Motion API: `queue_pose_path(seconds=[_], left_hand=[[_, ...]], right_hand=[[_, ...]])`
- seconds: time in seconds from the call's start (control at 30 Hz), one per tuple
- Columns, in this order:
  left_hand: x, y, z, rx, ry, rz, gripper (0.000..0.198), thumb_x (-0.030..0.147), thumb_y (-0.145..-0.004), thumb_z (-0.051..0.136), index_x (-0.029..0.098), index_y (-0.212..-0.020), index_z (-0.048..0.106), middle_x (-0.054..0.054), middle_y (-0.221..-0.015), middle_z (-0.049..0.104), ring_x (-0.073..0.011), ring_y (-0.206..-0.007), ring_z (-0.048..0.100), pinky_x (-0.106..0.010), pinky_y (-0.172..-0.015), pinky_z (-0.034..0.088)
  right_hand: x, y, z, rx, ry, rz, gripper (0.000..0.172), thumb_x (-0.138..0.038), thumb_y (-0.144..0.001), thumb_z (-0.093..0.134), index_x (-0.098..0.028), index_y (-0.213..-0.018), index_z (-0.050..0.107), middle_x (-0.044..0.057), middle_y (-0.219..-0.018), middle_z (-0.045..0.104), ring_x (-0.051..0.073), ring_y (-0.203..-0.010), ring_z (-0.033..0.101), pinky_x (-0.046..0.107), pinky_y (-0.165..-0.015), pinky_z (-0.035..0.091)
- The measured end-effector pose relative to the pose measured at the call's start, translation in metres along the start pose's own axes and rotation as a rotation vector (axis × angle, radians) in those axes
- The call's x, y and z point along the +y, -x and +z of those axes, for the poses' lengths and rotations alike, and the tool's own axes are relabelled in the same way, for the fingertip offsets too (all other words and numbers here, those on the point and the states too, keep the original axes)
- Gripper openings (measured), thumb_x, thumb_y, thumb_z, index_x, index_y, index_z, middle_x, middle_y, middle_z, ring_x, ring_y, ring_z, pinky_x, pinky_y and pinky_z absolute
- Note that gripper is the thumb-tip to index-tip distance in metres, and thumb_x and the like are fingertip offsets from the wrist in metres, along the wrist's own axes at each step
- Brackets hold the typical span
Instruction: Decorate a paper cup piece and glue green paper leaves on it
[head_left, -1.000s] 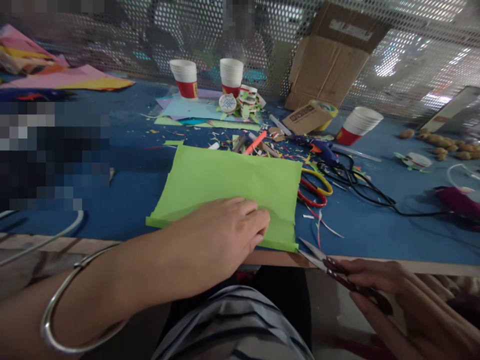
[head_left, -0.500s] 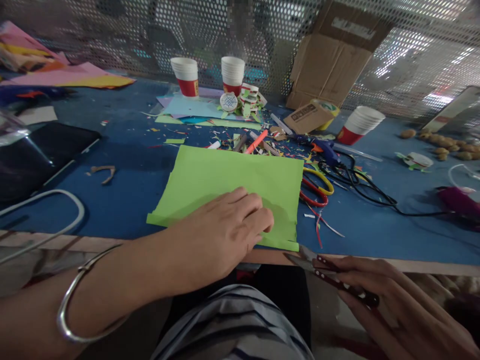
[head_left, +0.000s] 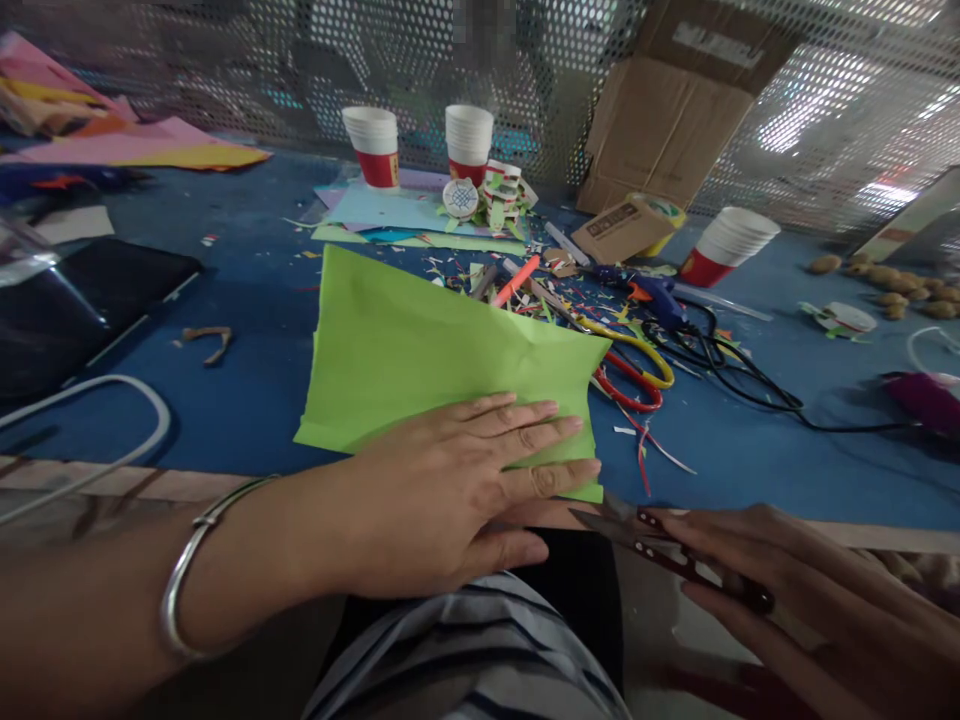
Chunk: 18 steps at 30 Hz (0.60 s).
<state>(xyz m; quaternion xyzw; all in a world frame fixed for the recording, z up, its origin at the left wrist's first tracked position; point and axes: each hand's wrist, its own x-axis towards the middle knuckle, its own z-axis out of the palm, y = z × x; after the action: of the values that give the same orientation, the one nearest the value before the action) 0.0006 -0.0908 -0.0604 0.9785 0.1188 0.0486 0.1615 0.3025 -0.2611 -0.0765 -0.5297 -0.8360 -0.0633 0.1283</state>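
Observation:
My left hand (head_left: 457, 480) lies flat on the near edge of a folded green paper sheet (head_left: 420, 350), fingers stretched out and pressing it down at the table's front edge. The sheet's far left corner is lifted off the blue table (head_left: 255, 380). My right hand (head_left: 795, 590) is below the table edge at the right and grips a small pair of dark scissors (head_left: 660, 545). Their blades point left toward the paper's near right corner. A silver bangle (head_left: 184, 580) sits on my left wrist.
Red and yellow scissors (head_left: 630, 375), a blue glue gun (head_left: 660, 295) with black cable, pens and paper scraps lie behind the sheet. Stacks of paper cups (head_left: 371, 145) (head_left: 727, 245), a cardboard box (head_left: 667, 110), a dark tablet (head_left: 75, 310) and coloured sheets (head_left: 150, 150) ring the table.
My left hand has spread from curled fingers to flat and slid right along the paper's near edge. The sheet's far left side has lifted. The scissors moved closer to the paper's corner.

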Motion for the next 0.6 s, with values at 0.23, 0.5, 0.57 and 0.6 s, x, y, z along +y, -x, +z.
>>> queue_pose_path(seconds=[0.23, 0.5, 0.57, 0.6], left_hand=[[-0.001, 0.002, -0.005, -0.026, 0.027, 0.034, 0.076, 0.055, -0.093, 0.063, 0.031, -0.160, 0.034, -0.004, -0.172, 0.022, -0.0235, -0.159, 0.018, -0.044, -0.131, 0.010], [-0.002, 0.002, -0.004, -0.039, 0.034, 0.054, 0.083, 0.050, -0.088, 0.070, 0.027, -0.159, 0.035, -0.007, -0.172, 0.022, -0.0263, -0.159, 0.018, -0.046, -0.130, 0.012], [-0.002, 0.002, -0.004, -0.031, 0.048, 0.061, 0.085, 0.051, -0.087, 0.071, 0.028, -0.160, 0.035, -0.008, -0.171, 0.024, -0.0276, -0.159, 0.020, -0.047, -0.130, 0.014], [-0.002, 0.002, -0.005, -0.029, 0.054, 0.064, 0.085, 0.051, -0.087, 0.071, 0.028, -0.160, 0.034, -0.008, -0.171, 0.024, -0.0281, -0.159, 0.020, -0.048, -0.130, 0.015]], right_hand=[[0.004, -0.005, -0.005, -0.064, -0.098, 0.044, 0.048, -0.032, -0.099, 0.052, -0.035, -0.147, 0.056, -0.002, -0.131, 0.073, 0.025, -0.108, 0.075, 0.035, -0.093, 0.065], [-0.002, -0.025, -0.005, -0.030, -0.124, 0.027, 0.038, -0.038, -0.099, 0.055, -0.035, -0.136, 0.065, -0.001, -0.119, 0.076, 0.022, -0.095, 0.078, 0.031, -0.087, 0.065], [-0.005, -0.028, -0.004, -0.013, -0.130, 0.031, 0.037, -0.039, -0.099, 0.056, -0.034, -0.134, 0.066, -0.001, -0.118, 0.077, 0.022, -0.095, 0.078, 0.030, -0.086, 0.066], [-0.006, -0.028, -0.003, -0.005, -0.135, 0.033, 0.036, -0.039, -0.099, 0.056, -0.034, -0.133, 0.067, 0.000, -0.118, 0.077, 0.022, -0.096, 0.078, 0.031, -0.086, 0.066]])
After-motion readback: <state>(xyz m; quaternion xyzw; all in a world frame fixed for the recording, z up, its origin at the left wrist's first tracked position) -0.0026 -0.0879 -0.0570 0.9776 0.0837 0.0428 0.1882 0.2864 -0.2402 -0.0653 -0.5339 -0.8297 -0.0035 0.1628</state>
